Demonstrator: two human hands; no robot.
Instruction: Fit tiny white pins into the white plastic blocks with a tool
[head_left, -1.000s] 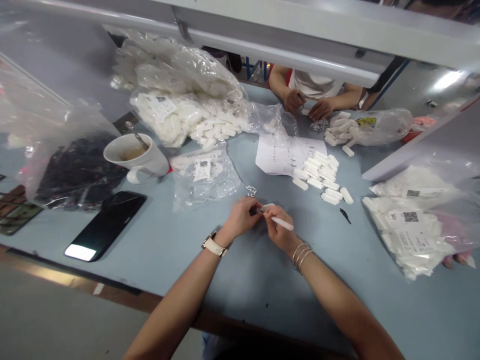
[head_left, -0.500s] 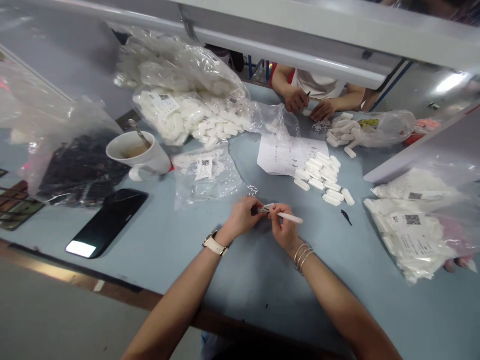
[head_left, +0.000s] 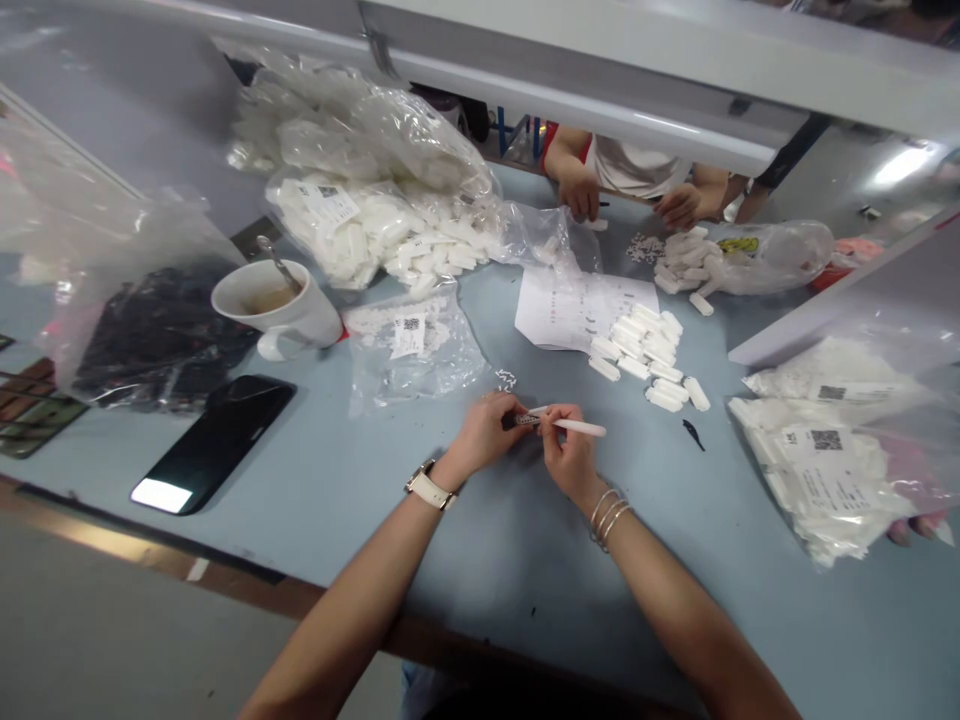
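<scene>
My left hand (head_left: 489,430) is closed on a small white plastic piece (head_left: 528,419), pinched between thumb and fingers; the piece is partly hidden. In my right hand (head_left: 568,455) is a pale pink pen-like tool (head_left: 585,428), gripped like a pencil, its tip against or very near the piece. Just beyond my left hand lies a small scatter of tiny white parts (head_left: 506,379). A pile of white oblong plastic pieces (head_left: 643,340) sits past my right hand, with a small black part (head_left: 693,434) to its right.
A clear bag (head_left: 416,350), a mug with a spoon (head_left: 281,308) and a phone (head_left: 214,445) lie left. Big bags of white pieces (head_left: 352,230) stand behind; labelled bags (head_left: 825,460) lie right. A printed sheet (head_left: 555,310) is ahead. A co-worker's hands (head_left: 679,207) work opposite.
My hands stay almost in place, the pen-like tool shifting only slightly. Across the table, the co-worker's hands have moved apart, one of them holding a white piece lower left.
</scene>
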